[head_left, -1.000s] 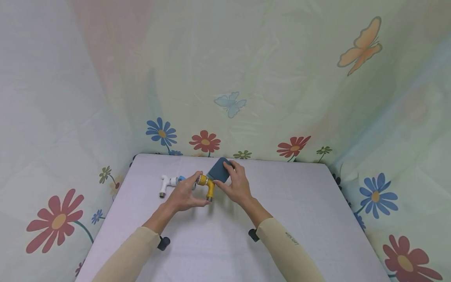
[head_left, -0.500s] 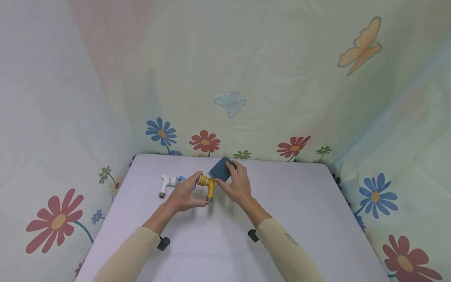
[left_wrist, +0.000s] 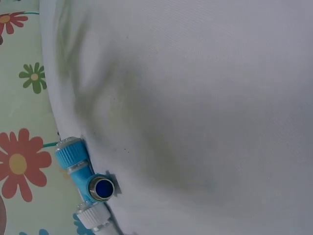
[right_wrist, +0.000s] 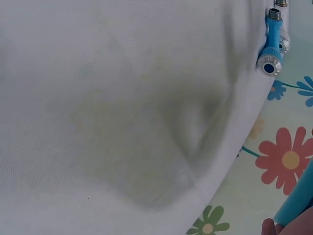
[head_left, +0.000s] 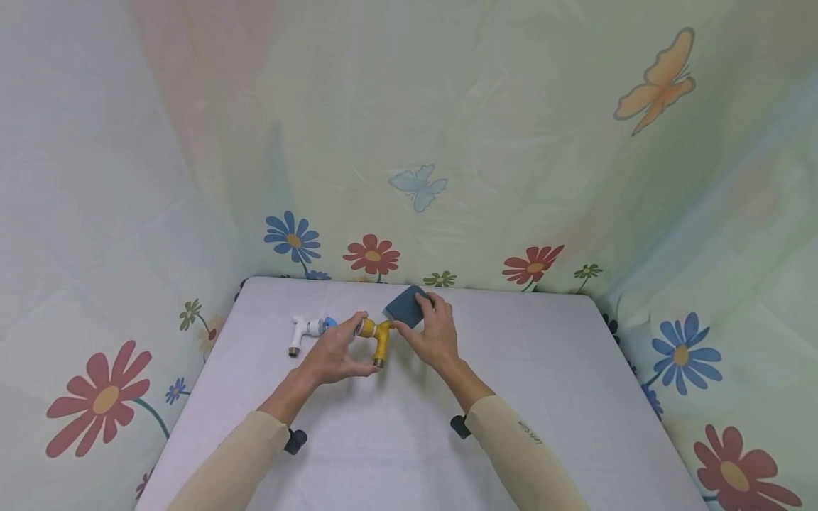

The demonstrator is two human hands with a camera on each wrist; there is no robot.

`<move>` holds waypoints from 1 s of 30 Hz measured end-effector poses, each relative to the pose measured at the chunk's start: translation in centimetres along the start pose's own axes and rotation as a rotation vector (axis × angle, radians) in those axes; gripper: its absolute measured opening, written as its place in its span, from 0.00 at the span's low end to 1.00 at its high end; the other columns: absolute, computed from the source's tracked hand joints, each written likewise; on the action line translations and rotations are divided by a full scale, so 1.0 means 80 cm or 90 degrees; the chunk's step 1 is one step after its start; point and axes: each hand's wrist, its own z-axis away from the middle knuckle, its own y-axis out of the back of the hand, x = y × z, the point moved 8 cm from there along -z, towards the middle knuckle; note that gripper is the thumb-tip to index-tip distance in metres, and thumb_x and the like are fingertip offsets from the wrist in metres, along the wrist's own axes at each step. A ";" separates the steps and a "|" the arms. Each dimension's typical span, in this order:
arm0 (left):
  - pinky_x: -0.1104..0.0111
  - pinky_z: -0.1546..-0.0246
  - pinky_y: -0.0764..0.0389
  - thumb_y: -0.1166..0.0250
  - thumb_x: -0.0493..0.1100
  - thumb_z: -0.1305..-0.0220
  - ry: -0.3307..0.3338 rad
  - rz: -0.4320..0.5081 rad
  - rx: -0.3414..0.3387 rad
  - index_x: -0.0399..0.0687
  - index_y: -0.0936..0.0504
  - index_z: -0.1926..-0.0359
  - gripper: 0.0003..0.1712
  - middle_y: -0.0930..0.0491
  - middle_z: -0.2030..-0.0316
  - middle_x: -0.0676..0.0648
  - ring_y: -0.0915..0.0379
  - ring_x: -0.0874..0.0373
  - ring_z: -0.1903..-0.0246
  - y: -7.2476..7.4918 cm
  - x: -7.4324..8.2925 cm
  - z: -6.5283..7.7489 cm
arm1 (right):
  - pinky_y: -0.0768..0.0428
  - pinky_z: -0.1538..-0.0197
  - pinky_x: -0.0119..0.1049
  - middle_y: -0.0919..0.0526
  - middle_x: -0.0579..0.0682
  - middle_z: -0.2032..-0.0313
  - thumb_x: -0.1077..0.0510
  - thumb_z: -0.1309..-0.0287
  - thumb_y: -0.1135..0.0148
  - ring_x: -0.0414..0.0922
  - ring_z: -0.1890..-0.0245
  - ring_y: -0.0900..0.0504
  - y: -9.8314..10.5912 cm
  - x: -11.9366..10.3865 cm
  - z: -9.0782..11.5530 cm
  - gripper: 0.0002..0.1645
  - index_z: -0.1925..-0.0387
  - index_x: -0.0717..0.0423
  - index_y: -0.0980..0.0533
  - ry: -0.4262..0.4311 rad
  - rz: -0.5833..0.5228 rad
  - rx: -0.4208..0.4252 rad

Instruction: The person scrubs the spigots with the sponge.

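Note:
My left hand [head_left: 332, 353] holds a yellow plastic tap [head_left: 381, 341] above the table, thumb at its metal threaded end and fingers by its ribbed collar. My right hand [head_left: 437, 333] grips a flat, dark teal piece [head_left: 404, 306] that looks like a folded cloth or pad; what it is made of is unclear. The right thumb reaches the tap's bend. The teal piece [right_wrist: 299, 196] enters the right wrist view at the lower right, beside the fingertips. The tap is outside both wrist views.
Left of the left hand, a white tap [head_left: 303, 333] lies on the white-covered table [head_left: 511, 369]. Next to it is a blue tap [left_wrist: 83, 178], mostly hidden by the hand in the head view. A flower-printed curtain [head_left: 486, 142] stands behind the table's far edge.
The right hand has shifted slightly to the right with the teal piece, widening its distance from the tap's collar. The left hand and the yellow tap have hardly moved.

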 end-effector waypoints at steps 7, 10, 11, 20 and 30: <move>0.49 0.36 0.19 0.16 0.63 0.55 0.037 0.017 -0.008 0.50 0.37 0.22 0.64 0.26 0.29 0.43 0.25 0.45 0.33 -0.003 -0.018 0.009 | 0.22 0.31 0.55 0.36 0.57 0.25 0.32 0.43 0.28 0.57 0.29 0.34 -0.002 0.005 -0.001 0.52 0.25 0.52 0.33 -0.035 -0.041 -0.009; 0.47 0.35 0.21 0.16 0.63 0.55 0.058 0.018 -0.017 0.50 0.37 0.22 0.64 0.27 0.28 0.43 0.27 0.44 0.31 -0.006 -0.027 0.016 | 0.22 0.31 0.56 0.35 0.58 0.25 0.33 0.43 0.27 0.57 0.29 0.33 -0.003 0.007 0.000 0.52 0.26 0.53 0.32 -0.039 -0.058 -0.011; 0.47 0.35 0.21 0.16 0.64 0.56 0.066 0.015 -0.020 0.51 0.37 0.22 0.64 0.27 0.28 0.44 0.28 0.44 0.30 -0.007 -0.030 0.019 | 0.22 0.31 0.56 0.35 0.58 0.25 0.33 0.43 0.27 0.57 0.29 0.33 -0.003 0.007 0.001 0.52 0.26 0.53 0.32 -0.041 -0.061 -0.011; 0.48 0.34 0.21 0.17 0.65 0.55 0.067 0.018 -0.031 0.55 0.35 0.24 0.61 0.23 0.32 0.48 0.26 0.47 0.32 -0.011 -0.045 0.036 | 0.22 0.31 0.57 0.32 0.59 0.27 0.31 0.45 0.27 0.58 0.29 0.31 -0.007 0.013 0.003 0.54 0.25 0.53 0.32 -0.049 -0.064 -0.021; 0.49 0.36 0.20 0.17 0.66 0.56 0.064 0.013 -0.069 0.41 0.38 0.21 0.68 0.26 0.29 0.41 0.25 0.44 0.32 -0.028 -0.058 0.057 | 0.24 0.29 0.56 0.31 0.58 0.27 0.33 0.44 0.26 0.58 0.27 0.32 -0.008 0.012 0.003 0.54 0.25 0.54 0.33 -0.049 -0.071 -0.036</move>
